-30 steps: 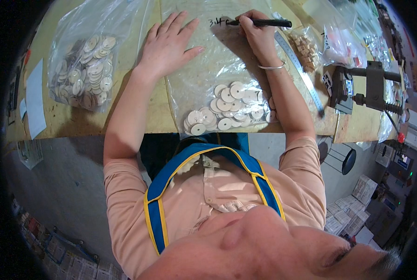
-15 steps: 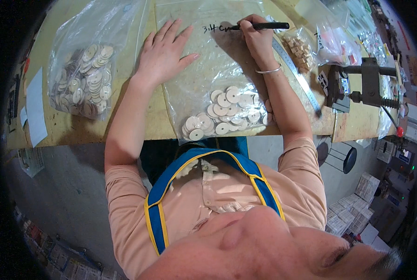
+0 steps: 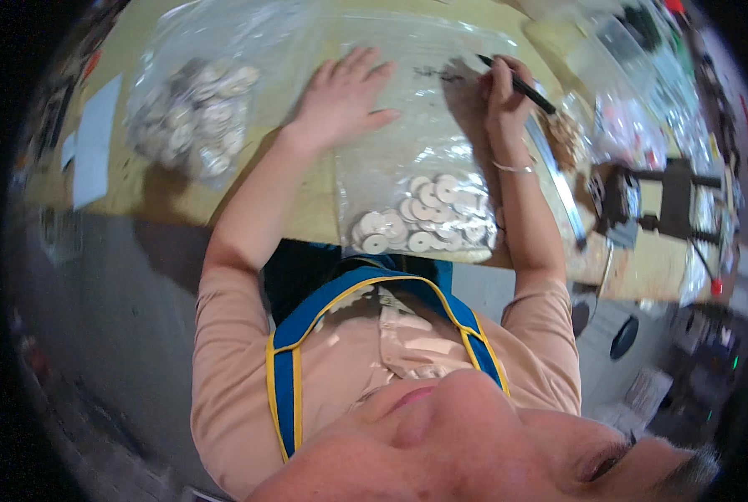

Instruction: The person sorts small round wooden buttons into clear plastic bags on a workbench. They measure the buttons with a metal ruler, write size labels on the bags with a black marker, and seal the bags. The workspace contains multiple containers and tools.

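While facing a clear bag [image 3: 416, 134] flat on the table [image 3: 311, 192], with white discs [image 3: 431, 201] along its near end, rests the left hand [image 3: 347, 96] across its left edge, fingers spread, and pinches a black pen [image 3: 535, 94] in the right hand [image 3: 506, 96] beside the writing [image 3: 437, 75]. Has a ruler [image 3: 562, 180] and tan pieces [image 3: 566, 138] to the right, a clamp [image 3: 675, 197] beyond, a second bag [image 3: 198, 109] to the left.

On the table [image 3: 311, 201], discs [image 3: 427, 209] lie in a bag [image 3: 403, 142] left of a ruler [image 3: 556, 180]

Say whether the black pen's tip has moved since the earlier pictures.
Yes: the black pen's tip has moved up and right, off the writing on the clear bag.
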Action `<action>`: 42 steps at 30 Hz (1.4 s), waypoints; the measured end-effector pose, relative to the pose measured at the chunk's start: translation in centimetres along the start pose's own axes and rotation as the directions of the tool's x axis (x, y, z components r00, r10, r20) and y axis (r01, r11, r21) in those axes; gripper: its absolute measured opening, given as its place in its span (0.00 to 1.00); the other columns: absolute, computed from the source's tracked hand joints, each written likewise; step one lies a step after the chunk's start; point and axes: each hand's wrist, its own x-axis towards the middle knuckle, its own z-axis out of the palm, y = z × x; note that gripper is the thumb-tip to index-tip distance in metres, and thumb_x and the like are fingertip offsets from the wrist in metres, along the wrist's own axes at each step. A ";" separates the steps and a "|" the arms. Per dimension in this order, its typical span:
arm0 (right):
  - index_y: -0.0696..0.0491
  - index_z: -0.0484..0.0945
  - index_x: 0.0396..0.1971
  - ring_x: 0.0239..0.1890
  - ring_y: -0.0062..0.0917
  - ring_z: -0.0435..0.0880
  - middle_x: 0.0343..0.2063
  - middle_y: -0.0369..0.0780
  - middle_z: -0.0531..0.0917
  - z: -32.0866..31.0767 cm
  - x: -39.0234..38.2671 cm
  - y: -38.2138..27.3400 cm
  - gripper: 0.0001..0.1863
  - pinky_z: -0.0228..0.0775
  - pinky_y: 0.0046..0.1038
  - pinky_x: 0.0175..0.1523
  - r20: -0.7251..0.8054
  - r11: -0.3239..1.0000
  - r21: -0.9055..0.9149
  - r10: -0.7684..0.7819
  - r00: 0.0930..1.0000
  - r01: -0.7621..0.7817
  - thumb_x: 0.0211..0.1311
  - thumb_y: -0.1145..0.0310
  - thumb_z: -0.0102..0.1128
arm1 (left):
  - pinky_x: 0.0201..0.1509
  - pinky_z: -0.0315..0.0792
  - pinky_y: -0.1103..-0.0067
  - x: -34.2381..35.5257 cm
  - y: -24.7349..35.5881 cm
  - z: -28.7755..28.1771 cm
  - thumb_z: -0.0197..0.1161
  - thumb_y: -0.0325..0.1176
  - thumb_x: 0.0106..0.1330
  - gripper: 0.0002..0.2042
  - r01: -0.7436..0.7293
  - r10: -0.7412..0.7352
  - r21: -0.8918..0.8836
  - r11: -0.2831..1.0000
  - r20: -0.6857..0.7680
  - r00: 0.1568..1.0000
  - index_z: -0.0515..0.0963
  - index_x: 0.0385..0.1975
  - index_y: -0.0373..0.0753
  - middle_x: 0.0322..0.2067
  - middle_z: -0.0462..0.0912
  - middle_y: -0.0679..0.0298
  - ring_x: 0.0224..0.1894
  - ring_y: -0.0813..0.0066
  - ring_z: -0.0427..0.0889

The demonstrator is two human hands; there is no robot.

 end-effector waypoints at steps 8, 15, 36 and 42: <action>0.59 0.76 0.51 0.21 0.15 0.78 0.29 0.42 0.87 0.2 0.0 1.1 0.14 0.68 0.19 0.27 0.064 0.992 -0.065 -0.100 0.993 0.104 0.75 0.65 0.54 | 0.78 0.48 0.56 -5.1 -4.3 -5.7 0.64 0.54 0.65 0.38 0.269 -0.267 0.011 0.963 -0.094 0.959 0.63 0.72 0.45 0.73 0.62 0.56 0.76 0.59 0.57; 0.59 0.76 0.51 0.22 0.14 0.78 0.29 0.39 0.87 1.6 0.2 0.7 0.13 0.70 0.17 0.28 0.189 0.984 0.024 -0.177 0.966 0.176 0.75 0.67 0.54 | 0.75 0.51 0.52 -13.2 -10.2 -6.2 0.68 0.55 0.59 0.39 0.484 -0.465 0.129 0.865 -0.152 0.872 0.66 0.69 0.43 0.69 0.67 0.56 0.73 0.59 0.63; 0.61 0.76 0.50 0.28 0.20 0.84 0.30 0.44 0.87 -6.5 -3.8 -5.4 0.12 0.75 0.20 0.31 0.047 0.956 -0.002 -0.294 0.955 0.295 0.73 0.71 0.56 | 0.54 0.75 0.72 -12.1 -16.3 -15.8 0.56 0.32 0.72 0.11 -0.229 -0.797 -0.898 0.375 -0.439 0.415 0.80 0.44 0.33 0.42 0.85 0.57 0.46 0.67 0.84; 0.62 0.75 0.49 0.25 0.20 0.82 0.30 0.46 0.87 -6.9 -4.6 -3.5 0.11 0.75 0.21 0.29 -0.044 0.985 -0.005 -0.174 0.984 0.174 0.73 0.70 0.55 | 0.70 0.66 0.59 -18.8 -13.5 -25.0 0.44 0.34 0.78 0.20 -0.591 -0.470 -0.763 -0.263 -0.434 0.769 0.70 0.60 0.27 0.60 0.76 0.48 0.64 0.55 0.74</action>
